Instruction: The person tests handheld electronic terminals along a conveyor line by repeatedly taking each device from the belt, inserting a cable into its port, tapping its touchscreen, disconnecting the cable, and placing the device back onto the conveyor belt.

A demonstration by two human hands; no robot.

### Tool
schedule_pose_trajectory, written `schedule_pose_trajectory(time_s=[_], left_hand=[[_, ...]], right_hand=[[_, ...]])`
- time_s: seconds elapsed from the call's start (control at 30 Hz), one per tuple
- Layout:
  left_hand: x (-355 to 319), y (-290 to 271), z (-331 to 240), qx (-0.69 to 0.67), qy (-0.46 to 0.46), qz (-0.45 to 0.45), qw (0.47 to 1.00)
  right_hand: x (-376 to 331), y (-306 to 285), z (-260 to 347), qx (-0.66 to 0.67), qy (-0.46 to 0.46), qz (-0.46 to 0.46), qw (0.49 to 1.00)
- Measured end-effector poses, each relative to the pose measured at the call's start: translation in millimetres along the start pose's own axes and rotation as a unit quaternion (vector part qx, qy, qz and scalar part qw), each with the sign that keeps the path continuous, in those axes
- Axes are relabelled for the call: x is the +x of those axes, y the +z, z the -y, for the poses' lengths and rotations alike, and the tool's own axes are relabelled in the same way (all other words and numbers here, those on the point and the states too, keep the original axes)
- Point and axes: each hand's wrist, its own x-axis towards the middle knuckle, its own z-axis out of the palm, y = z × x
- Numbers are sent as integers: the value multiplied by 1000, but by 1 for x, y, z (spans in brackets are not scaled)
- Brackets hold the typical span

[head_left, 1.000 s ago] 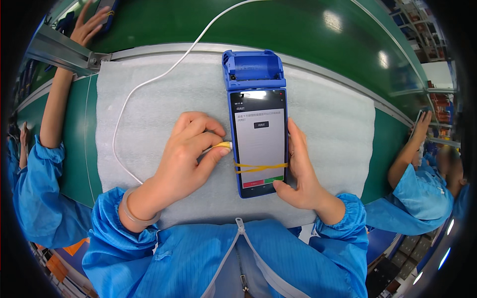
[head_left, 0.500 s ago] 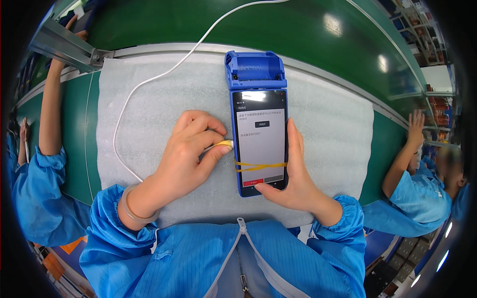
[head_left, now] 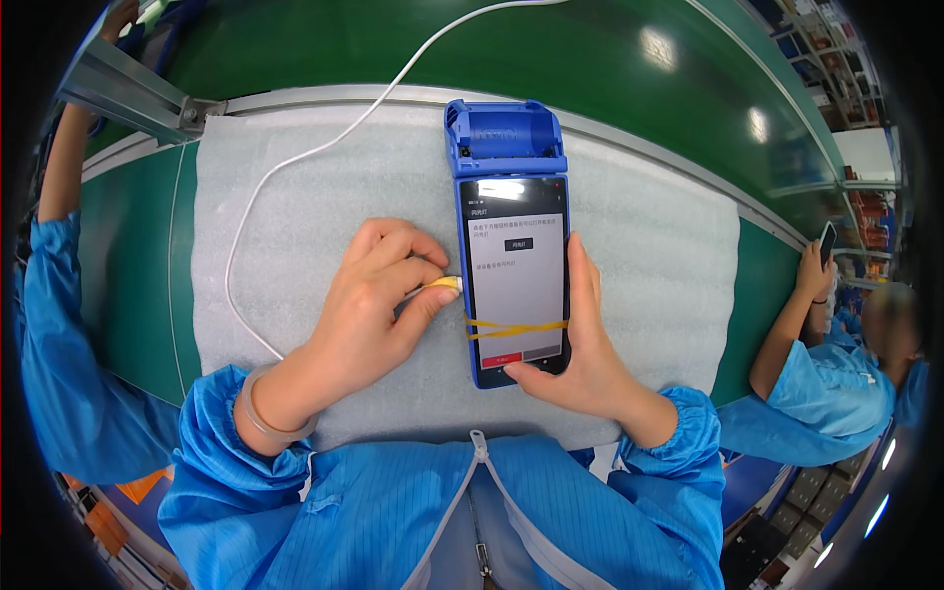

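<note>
"What's underneath everything?"

"A green bench [head_left: 138, 285], with a white sheet [head_left: 654, 285] spread across it."

"Any green showing?"

"Yes, left and right of the sheet. Along its far edge runs a metal rail [head_left: 295, 99], and past that a glossy green strip [head_left: 295, 49]."

"What's on the sheet?"

"A white cable [head_left: 229, 265], looping over the left part. Its far end crosses above the rail and over the strip."

"And the blue terminal [head_left: 516, 295]?"

"Over the sheet's middle. Resting or lifted, I can't tell."
</note>
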Motion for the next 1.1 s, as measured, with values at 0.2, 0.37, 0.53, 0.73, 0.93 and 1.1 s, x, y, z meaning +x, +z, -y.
schedule_pose_trajectory(time_s=[0.2, 0.37, 0.53, 0.73, 0.93, 1.1], left_hand=[[1, -1, 0, -1, 6, -2, 1000], [1, 1, 1, 3, 5, -4, 1000], [0, 0, 1, 2, -6, 11, 1000], [0, 1, 1, 4, 8, -4, 1000], [-1, -2, 2, 2, -19, 29, 999], [1, -2, 1, -1, -5, 22, 1000]], right_hand=[[0, -5, 0, 36, 17, 39, 998], [-1, 1, -1, 40, 17, 4, 999], [-1, 4, 2, 19, 23, -11, 999], [-2, 10, 3, 3, 32, -27, 999], [3, 1, 1, 263, 62, -54, 961], [15, -23, -18, 580, 140, -39, 802]])
